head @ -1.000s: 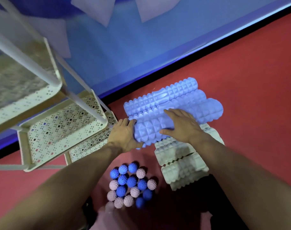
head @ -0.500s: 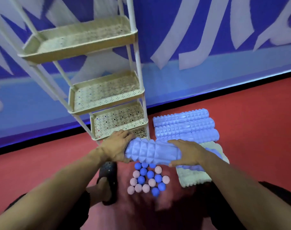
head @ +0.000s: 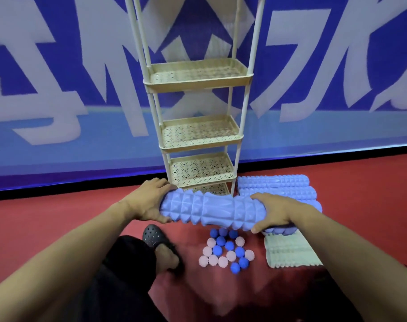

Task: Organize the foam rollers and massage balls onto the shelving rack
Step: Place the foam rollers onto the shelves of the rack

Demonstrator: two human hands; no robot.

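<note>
While I am lifting the blue foam roller clear of the floor pile, where it was lying a second ago, my left hand and right hand are grasping its ends, fingers curled round. It is hanging level before the shelving rack, whose trays are sitting bare. Ridged and knobbly, it is looking light. Massage balls are waiting on the floor below.

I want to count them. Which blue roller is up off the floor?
The blue roller gripped at its ends by both hands; the other blue rollers lie stacked on the floor.
</note>
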